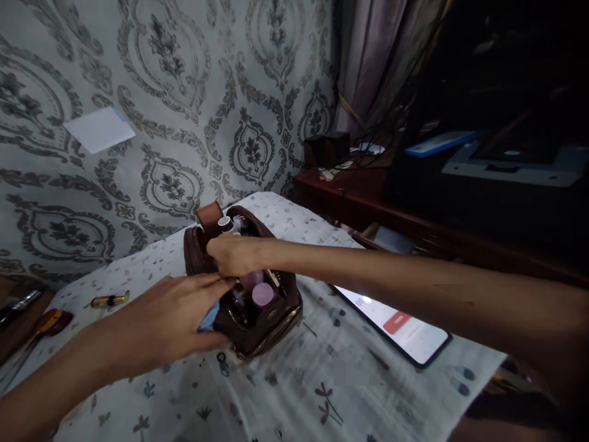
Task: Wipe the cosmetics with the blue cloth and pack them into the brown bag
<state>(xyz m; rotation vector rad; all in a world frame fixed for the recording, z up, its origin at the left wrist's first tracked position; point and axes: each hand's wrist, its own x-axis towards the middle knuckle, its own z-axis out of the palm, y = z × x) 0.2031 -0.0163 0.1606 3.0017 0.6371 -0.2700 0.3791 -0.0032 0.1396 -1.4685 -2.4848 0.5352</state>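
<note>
A brown leather pouch (269,325) stands open on a patterned cloth (285,380), filled with small bottles, among them pink-capped ones (262,293). My left hand (175,322) rests against the pouch's near left side, its fingers stretched toward the opening and touching a blue item (209,319) at the edge. My right hand (234,253) reaches across over the top of the pouch, fingers curled together in a pinch at the rim; what they hold is hidden.
A lit phone (400,328) lies on the cloth right of the pouch. A gold lipstick tube (109,300) and a red object (51,321) lie at the left. A dark wooden desk (414,212) with cables and devices stands behind.
</note>
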